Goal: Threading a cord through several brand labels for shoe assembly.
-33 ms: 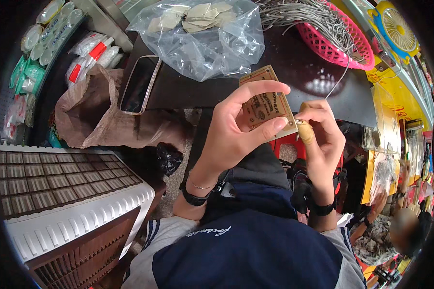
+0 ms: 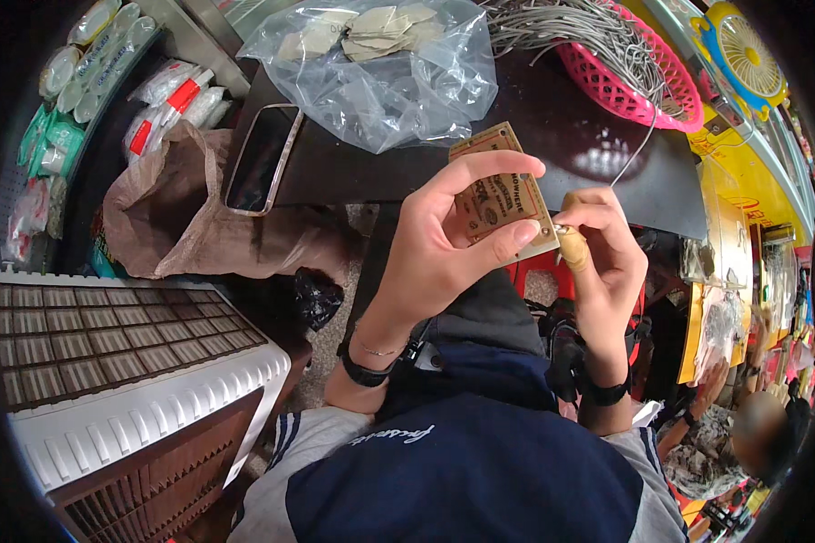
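My left hand (image 2: 439, 237) grips a flat rectangular wooden plaque (image 2: 503, 204) with printed lettering and a red border, fingers behind and thumb on its face. The plaque is tilted, and small holes show near its edge. At its lower right corner my right hand (image 2: 607, 262) is closed in a pinch on a short piece of metal wire (image 2: 561, 232). A tan covering (image 2: 573, 249) wraps the right thumb. How the wire runs behind the plaque is hidden.
On the dark table (image 2: 335, 167) lie a clear plastic bag (image 2: 380, 100) of flat pale pieces, a phone (image 2: 261, 163), and a pink basket (image 2: 598, 81) of grey wires. A brown sack (image 2: 190, 217) and white air cooler (image 2: 154, 398) stand left. Another person (image 2: 706, 425) works at right.
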